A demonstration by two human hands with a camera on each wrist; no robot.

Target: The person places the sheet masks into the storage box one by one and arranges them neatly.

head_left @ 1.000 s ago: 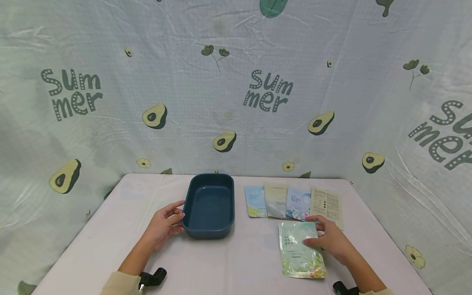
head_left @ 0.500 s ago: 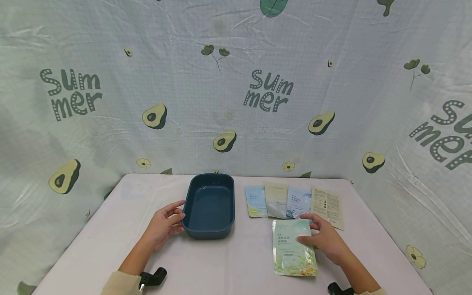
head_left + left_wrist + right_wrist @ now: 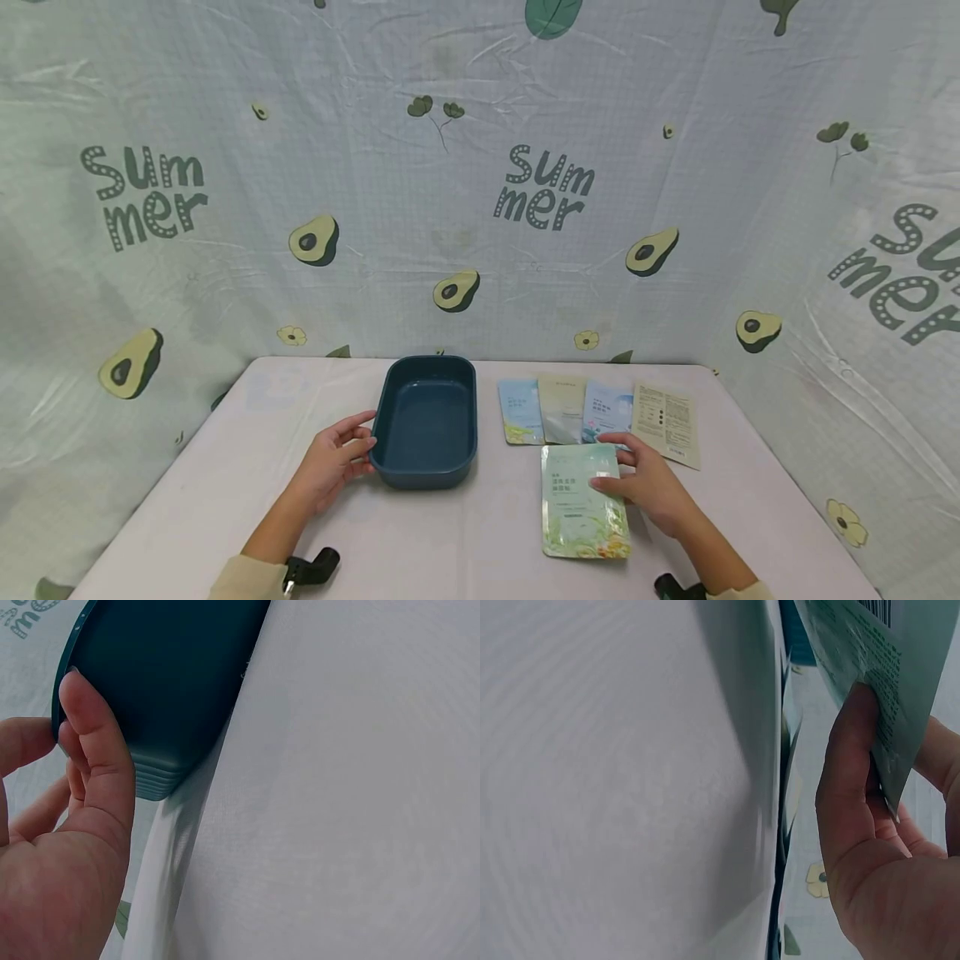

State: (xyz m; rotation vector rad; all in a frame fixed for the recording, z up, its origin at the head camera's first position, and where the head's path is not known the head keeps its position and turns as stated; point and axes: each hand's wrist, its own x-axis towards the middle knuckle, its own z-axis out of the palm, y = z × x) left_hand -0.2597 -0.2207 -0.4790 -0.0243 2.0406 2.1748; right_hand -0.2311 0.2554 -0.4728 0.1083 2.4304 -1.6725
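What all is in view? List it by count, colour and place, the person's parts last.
Table: 1, pinkish white, across the lower head view
Backdrop: 1, pale grey with green print, behind and beside the table
Bin: 1, dark blue, left of the packets
Sky-blue packet: 1, light blue, left end of the back row
Beige packet: 1, beige, second
Lilac packet: 1, lilac-blue, third
Printed packet: 1, cream, right end
Green packet: 1, pale green, in front of the row
Cameras: 2, black, at the wrists
Sleeves: 2, beige, bottom edge
Left hand: 1, bare, at the bin's left side
Right hand: 1, bare, fingers pinching the green packet
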